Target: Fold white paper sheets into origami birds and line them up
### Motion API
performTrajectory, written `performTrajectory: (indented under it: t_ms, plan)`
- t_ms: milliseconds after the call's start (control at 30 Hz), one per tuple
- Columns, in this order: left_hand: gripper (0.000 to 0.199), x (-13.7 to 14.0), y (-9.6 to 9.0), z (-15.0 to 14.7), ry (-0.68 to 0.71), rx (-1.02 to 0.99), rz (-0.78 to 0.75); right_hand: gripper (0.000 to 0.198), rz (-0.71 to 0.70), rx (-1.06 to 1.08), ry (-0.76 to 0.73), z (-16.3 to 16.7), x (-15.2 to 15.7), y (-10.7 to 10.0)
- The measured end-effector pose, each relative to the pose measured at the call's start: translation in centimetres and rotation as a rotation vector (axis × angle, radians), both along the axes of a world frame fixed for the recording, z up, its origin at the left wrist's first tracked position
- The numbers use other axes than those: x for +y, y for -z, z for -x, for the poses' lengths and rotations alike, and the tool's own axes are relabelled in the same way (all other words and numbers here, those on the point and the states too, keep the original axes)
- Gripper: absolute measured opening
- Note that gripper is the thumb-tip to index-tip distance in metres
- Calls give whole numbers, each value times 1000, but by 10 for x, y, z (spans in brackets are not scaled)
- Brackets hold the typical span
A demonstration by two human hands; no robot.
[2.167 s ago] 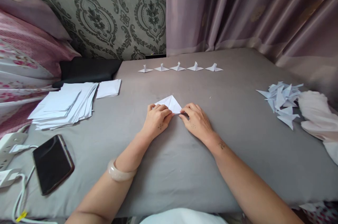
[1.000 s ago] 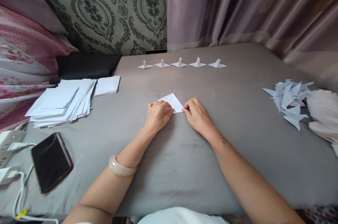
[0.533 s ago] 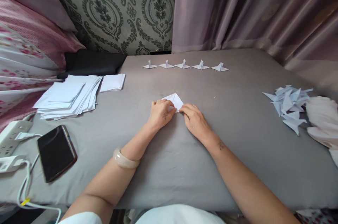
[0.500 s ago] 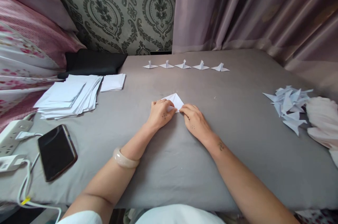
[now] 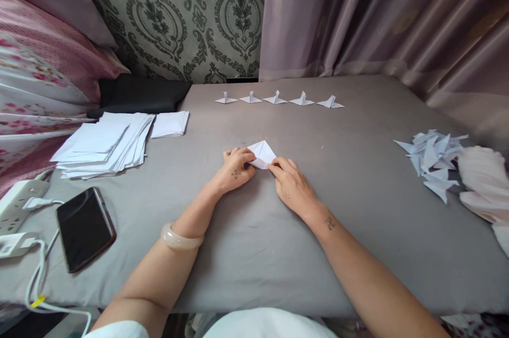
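A folded piece of white paper (image 5: 263, 154) with crease lines lies on the grey cloth in front of me. My left hand (image 5: 237, 168) pinches its left corner between thumb and fingers. At the lower right edge, my right hand (image 5: 292, 181) grips the paper with its fingertips, the other fingers curled. Beyond my hands stands a row of several folded paper figures (image 5: 277, 97), each with flat wings and a raised middle.
To the left are a stack of white paper sheets (image 5: 105, 144), a smaller stack (image 5: 170, 124), a phone (image 5: 86, 230) and a power strip (image 5: 18, 202) with cables. A pile of pointed folded papers (image 5: 433, 155) sits at the right beside pale cloth (image 5: 483, 179).
My left hand has slid left, from over the paper's middle to its left corner, uncovering more of the folded face. My right hand has shifted slightly left and stays at the paper's lower right edge.
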State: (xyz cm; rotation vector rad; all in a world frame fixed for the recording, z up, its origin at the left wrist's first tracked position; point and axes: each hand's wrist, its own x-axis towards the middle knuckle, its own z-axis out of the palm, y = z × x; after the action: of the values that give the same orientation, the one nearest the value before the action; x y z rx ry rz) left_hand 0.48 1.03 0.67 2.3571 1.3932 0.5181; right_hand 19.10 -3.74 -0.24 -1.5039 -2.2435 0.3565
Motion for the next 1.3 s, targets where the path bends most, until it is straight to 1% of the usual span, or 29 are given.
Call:
performTrajectory:
  t_ms: [67, 133, 233, 300, 367, 433, 500, 533, 600, 633, 733, 867, 1033, 1133, 1300]
  plan:
    - [25, 0, 1, -2, 11, -26, -18, 42, -5, -28, -1, 1, -1, -1]
    - [26, 0, 3, -3, 21, -27, -68, 41, -3, -41, 0, 1, -1, -2]
    - [30, -2, 5, -6, -3, -1, -247, 41, 16, -52, -1, 1, -2, -5]
    - [40, -3, 7, -8, -54, 7, -372, 43, 27, -64, 2, 1, -2, -6]
    - [45, -4, 8, -10, -86, 13, -421, 44, 30, -68, 3, 0, -3, -6]
    - [34, -3, 11, -10, -45, 26, -401, 43, 23, -66, -3, -1, -3, -5]
    - [18, -2, 14, -10, 64, 19, -352, 41, 17, -69, -12, -1, -2, -5]
    - [14, -1, 15, -10, 129, 3, -324, 40, 16, -73, -12, -1, -2, -5]
    - [19, 1, 17, -9, 233, -40, -270, 38, 22, -81, -9, -2, -2, -6]
    - [22, 1, 18, -9, 260, -58, -251, 38, 26, -84, -6, -3, -2, -7]
    - [25, -2, 16, -9, 265, -46, -225, 41, 45, -76, -6, -9, -1, -9]
    - [29, -9, 9, -10, 261, 75, -219, 45, 82, -18, 2, -25, 5, -8]
    - [32, -15, 3, -11, 280, 181, -234, 46, 123, 39, 30, -44, 11, -7]
    - [34, -16, 1, -12, 292, 218, -236, 46, 156, 73, 34, -50, 12, -8]
    - [37, -17, -1, -14, 298, 254, -234, 44, 224, 157, 85, -54, 14, -12]
